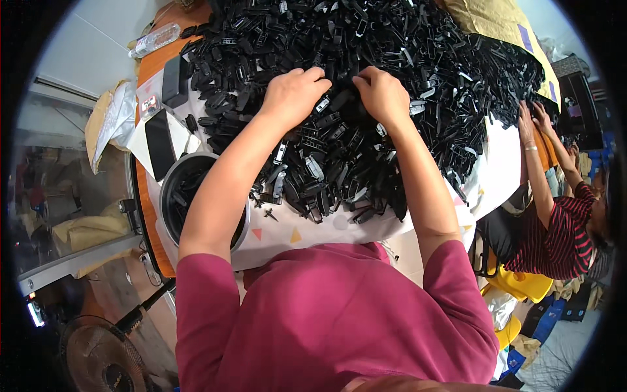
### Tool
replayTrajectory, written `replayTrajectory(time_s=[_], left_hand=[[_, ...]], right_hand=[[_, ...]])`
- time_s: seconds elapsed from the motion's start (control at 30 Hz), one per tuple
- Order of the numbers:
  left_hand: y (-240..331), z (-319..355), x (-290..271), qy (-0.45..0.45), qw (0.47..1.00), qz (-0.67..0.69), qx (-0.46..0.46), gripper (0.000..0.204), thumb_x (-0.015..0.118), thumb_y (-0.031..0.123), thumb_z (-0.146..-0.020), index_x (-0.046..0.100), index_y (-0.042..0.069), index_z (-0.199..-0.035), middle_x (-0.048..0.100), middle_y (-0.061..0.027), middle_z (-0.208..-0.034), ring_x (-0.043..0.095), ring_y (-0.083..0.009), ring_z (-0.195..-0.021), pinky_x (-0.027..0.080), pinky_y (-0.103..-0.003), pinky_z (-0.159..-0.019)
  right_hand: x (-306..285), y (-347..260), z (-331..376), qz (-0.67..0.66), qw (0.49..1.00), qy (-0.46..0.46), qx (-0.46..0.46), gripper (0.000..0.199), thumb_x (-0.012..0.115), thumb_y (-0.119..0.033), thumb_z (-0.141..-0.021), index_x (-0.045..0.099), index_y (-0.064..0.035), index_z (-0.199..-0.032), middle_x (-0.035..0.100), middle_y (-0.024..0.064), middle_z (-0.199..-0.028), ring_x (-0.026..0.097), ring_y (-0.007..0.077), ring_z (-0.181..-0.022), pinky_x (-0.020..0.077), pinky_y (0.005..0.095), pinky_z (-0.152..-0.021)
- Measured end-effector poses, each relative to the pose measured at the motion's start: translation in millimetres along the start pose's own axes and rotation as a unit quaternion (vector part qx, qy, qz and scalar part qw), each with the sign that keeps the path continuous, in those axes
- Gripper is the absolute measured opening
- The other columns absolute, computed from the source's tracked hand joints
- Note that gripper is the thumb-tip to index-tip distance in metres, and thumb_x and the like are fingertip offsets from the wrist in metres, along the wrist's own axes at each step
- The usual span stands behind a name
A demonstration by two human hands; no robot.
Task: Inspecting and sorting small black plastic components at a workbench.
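Observation:
A large heap of small black plastic parts, some with shiny clear or silvery faces, covers most of the table. My left hand is over the middle of the heap, its fingers curled and thumb drawn in. A short gap to its right, my right hand is bent the same way, with thumb and forefinger close together. Whatever either hand pinches is lost against the black parts. Both hands touch or hover just over the heap; which one I cannot tell. A round tub with black parts in it stands beside my left forearm.
Left of the heap are a phone-like dark slab, a black box and a clear plastic bottle. Brown paper lies over the far right. Another person's hands reach the heap's right edge. A fan stands lower left.

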State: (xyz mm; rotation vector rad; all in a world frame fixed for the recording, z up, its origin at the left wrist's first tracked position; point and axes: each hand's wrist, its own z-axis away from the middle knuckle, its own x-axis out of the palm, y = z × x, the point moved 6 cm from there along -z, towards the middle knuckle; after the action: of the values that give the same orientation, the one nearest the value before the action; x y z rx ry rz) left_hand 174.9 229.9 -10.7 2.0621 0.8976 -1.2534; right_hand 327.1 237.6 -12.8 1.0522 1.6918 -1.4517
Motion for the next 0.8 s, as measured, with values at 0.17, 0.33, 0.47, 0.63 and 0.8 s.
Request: replayTrajectory(time_s=[0.17, 0.33, 0.47, 0.63, 0.8], left_hand=[[-9, 4, -9, 0.046, 0.97, 0.189, -0.144, 0.017, 0.06, 0.02, -0.076, 0.057, 0.009, -0.088, 0.06, -0.0049, -0.085, 0.06, -0.025, -0.072, 0.048, -0.036, -0.061], [-33, 37, -5, 0.073, 0.798, 0.51, -0.312, 0.018, 0.062, 0.013, -0.08, 0.053, 0.001, -0.091, 0.061, -0.0065, -0.083, 0.048, -0.0066, -0.054, 0.039, -0.02, -0.047], [-18, 45, -20, 0.073, 0.671, 0.655, -0.34, 0.025, 0.064, 0.011, -0.078, 0.054, -0.002, -0.097, 0.06, -0.0063, -0.084, 0.05, -0.0064, -0.06, 0.041, -0.02, -0.053], [-2, 50, -30, 0.026, 0.597, 0.739, -0.311, 0.021, 0.06, 0.008, -0.08, 0.054, 0.0, -0.098, 0.062, -0.0072, -0.093, 0.05, -0.0062, -0.06, 0.041, -0.019, -0.052], [1, 52, -23, 0.042, 0.688, 0.659, -0.301, 0.019, 0.065, 0.005, -0.075, 0.052, 0.005, -0.088, 0.057, -0.0031, -0.079, 0.047, -0.0051, -0.055, 0.039, -0.018, -0.049]], right_hand=[[-16, 4, -12, -0.006, 0.994, 0.08, -0.071, 0.017, 0.057, -0.021, -0.077, 0.064, -0.0099, -0.088, 0.062, 0.0114, -0.086, 0.058, 0.0309, -0.081, 0.0459, 0.0389, -0.069], [-14, 13, -40, 0.016, 0.991, 0.123, -0.06, 0.023, 0.059, -0.02, -0.075, 0.063, -0.0137, -0.097, 0.059, 0.0107, -0.088, 0.057, 0.0298, -0.086, 0.0467, 0.0376, -0.071], [4, -6, -49, 0.175, 0.954, 0.1, -0.222, 0.024, 0.058, -0.019, -0.073, 0.063, -0.0155, -0.097, 0.057, 0.0102, -0.09, 0.057, 0.0304, -0.083, 0.0505, 0.0373, -0.068], [4, -7, -46, 0.238, 0.952, 0.053, -0.188, 0.025, 0.061, -0.022, -0.071, 0.06, -0.0125, -0.093, 0.058, 0.0081, -0.083, 0.058, 0.0281, -0.079, 0.05, 0.037, -0.066], [-22, 1, -17, 0.168, 0.965, 0.136, -0.146, 0.021, 0.06, -0.02, -0.072, 0.058, -0.0089, -0.089, 0.058, 0.0089, -0.072, 0.06, 0.0229, -0.068, 0.0491, 0.0341, -0.06]])
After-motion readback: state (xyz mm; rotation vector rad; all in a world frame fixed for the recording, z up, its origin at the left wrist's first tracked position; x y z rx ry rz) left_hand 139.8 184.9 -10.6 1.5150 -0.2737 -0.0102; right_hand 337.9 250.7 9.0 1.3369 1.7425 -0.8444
